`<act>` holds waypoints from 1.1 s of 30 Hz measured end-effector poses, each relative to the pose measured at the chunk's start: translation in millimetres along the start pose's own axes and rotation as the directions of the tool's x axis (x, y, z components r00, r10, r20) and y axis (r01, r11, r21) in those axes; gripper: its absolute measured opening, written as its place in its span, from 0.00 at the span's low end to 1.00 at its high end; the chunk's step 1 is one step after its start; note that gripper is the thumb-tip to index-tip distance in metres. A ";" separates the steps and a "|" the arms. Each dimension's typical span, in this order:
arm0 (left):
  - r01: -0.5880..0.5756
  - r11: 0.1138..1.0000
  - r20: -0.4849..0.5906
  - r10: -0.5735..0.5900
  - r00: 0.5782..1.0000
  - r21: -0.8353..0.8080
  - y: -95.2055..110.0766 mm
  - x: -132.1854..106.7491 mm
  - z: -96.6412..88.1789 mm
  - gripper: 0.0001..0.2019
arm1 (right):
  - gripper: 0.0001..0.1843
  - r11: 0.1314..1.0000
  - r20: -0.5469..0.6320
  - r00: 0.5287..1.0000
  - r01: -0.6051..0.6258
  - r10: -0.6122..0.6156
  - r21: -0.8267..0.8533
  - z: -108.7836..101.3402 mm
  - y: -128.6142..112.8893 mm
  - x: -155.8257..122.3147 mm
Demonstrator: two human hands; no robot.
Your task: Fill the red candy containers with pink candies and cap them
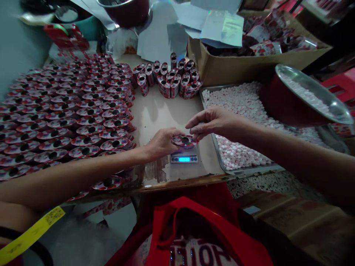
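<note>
A small red-and-white printed packet (185,141) with a dark round hole in its top stands over a small digital scale (177,155), whose display glows blue. My left hand (163,142) grips the packet from its left side. At the packet's upper right, my right hand (208,123) is closed, thumb and fingertips together. What those fingers hold, if anything, is too small to tell. Right of the scale, a metal tray (219,155) carries a layer of small pinkish-white tablets (235,153).
Rows of similar packets (88,111) fill the table's left side. Several more packets (174,83) stand behind the scale. A red metal bowl (291,99) of tablets rests tilted in the tray. Behind it, a cardboard box (222,66) contains more printed packets.
</note>
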State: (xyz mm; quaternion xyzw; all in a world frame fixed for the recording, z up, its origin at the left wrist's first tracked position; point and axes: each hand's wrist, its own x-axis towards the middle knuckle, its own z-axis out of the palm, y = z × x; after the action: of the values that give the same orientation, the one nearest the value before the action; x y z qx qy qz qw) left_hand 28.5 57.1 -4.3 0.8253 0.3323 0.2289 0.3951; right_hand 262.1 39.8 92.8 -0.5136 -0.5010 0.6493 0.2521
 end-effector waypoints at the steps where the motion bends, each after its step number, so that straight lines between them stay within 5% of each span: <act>1: -0.011 1.000 -0.006 0.011 1.000 -0.001 1.2 0.4 -1.6 0.18 | 0.10 1.000 -0.041 0.999 -0.009 0.009 0.009 -3.4 0.3 -2.8; 6: -0.212 0.944 -0.116 0.246 0.962 0.251 18.9 30.5 -21.8 0.16 | 0.10 0.981 -0.398 0.914 0.000 0.078 0.192 -39.7 17.2 -32.8; 10: -0.474 0.694 -0.064 0.597 0.800 0.542 46.8 78.6 -24.9 0.15 | 0.14 0.891 -0.419 0.882 -0.001 0.215 0.454 -49.3 40.1 -57.1; 13: -0.549 0.568 -0.002 0.696 0.718 0.613 61.9 109.1 -5.8 0.15 | 0.13 0.864 -0.458 0.868 0.074 0.190 0.498 -37.7 53.4 -56.0; 17: -0.503 0.615 -0.027 0.649 0.760 0.607 60.2 133.4 29.8 0.13 | 0.11 0.768 -0.538 0.822 0.219 0.186 0.602 -30.6 67.7 -42.2; 23: -0.426 0.705 -0.070 0.556 0.828 0.567 53.8 142.8 49.4 0.15 | 0.14 0.509 -0.452 0.856 0.281 0.250 0.814 -40.3 80.1 -43.3; 29: -0.255 0.885 -0.235 0.364 0.901 0.390 46.3 145.5 46.1 0.20 | 0.13 0.498 -0.410 0.864 0.229 0.291 0.836 -46.6 71.2 -55.8; 33: -0.212 0.941 -0.310 0.291 0.905 0.264 35.7 135.2 19.7 0.19 | 0.15 0.593 -0.388 0.877 0.159 0.282 0.789 -58.2 62.6 -54.3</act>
State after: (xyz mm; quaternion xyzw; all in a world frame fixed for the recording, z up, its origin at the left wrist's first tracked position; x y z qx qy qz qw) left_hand 145.4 129.2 28.5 0.8476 0.3102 0.3801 0.2024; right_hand 346.1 -6.3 60.2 -0.5044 -0.0577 0.6657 0.5470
